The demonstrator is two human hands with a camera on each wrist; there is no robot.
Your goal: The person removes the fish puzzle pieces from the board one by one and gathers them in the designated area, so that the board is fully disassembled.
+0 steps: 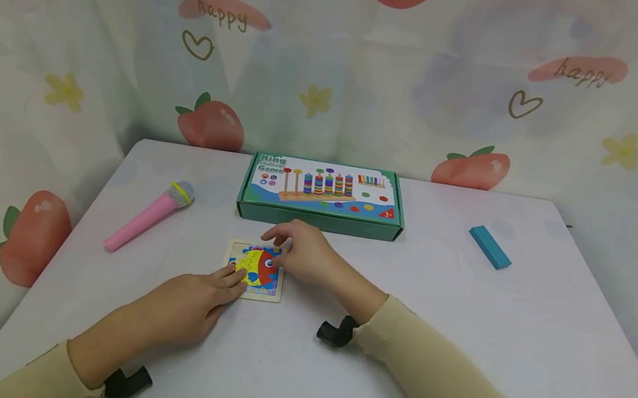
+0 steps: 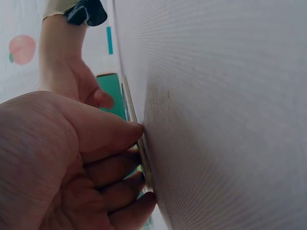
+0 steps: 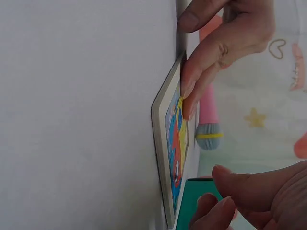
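Observation:
A small square wooden fish puzzle (image 1: 265,278) lies flat on the table, with a yellow and red fish on a blue ground in a pale frame. My left hand (image 1: 187,306) rests its extended fingers on the puzzle's near left part. In the left wrist view, the left thumb (image 2: 127,132) is down at the board's edge. Over the right side of the puzzle hovers my right hand (image 1: 311,254), fingers loosely bent. The right wrist view shows a gap between its thumb (image 3: 240,184) and fingers, with nothing held there.
Just behind the puzzle stands a green ring game box (image 1: 316,221). A pink toy microphone (image 1: 144,221) lies to the left, a blue block (image 1: 490,247) off to the right. A patterned curtain (image 1: 380,112) hangs around the white table (image 1: 282,371).

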